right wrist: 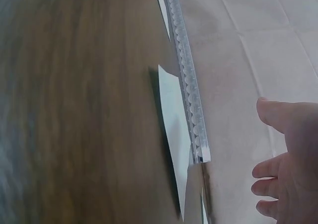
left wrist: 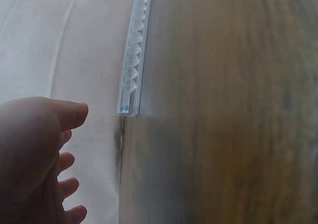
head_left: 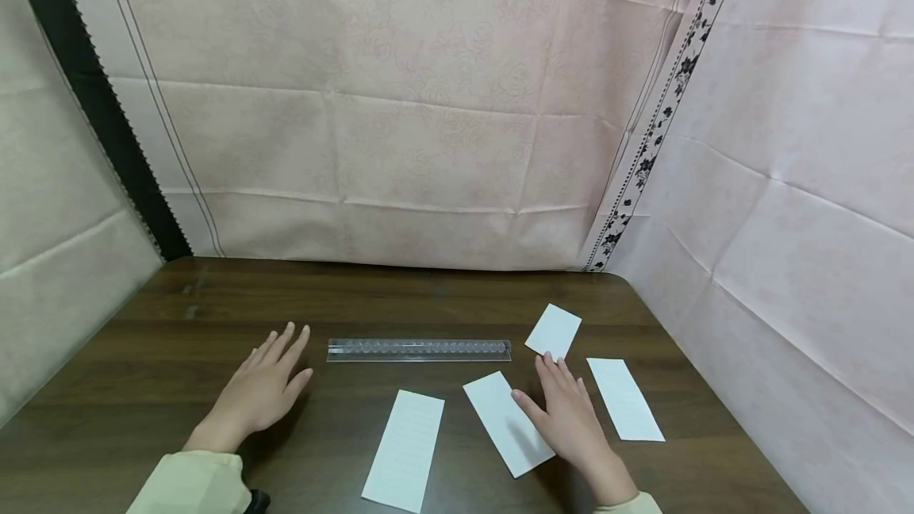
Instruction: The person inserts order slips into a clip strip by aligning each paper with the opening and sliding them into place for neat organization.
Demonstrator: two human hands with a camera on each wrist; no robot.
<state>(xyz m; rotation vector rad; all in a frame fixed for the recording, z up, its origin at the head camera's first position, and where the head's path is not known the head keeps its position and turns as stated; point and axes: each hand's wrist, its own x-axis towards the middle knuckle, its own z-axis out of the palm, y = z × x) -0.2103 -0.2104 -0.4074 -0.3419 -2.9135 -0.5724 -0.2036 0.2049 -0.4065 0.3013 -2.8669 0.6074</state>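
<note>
Head: right fingers [head_left: 551, 381] outstretched among papers [head_left: 624, 400]

The bench [head_left: 300, 435] is dark brown with streaky wood grain. The paper slips [head_left: 405, 450] are white; the long strip [head_left: 419, 350] is colourless and see-through, patterned with a row of rounded shapes. Sleeves [head_left: 189, 486] show pale yellow-green. Behind, pinkish-cream cloth [head_left: 428, 141] bears faint florals, a black-flowered white border [head_left: 653, 139] and a black band [head_left: 100, 93].
</note>
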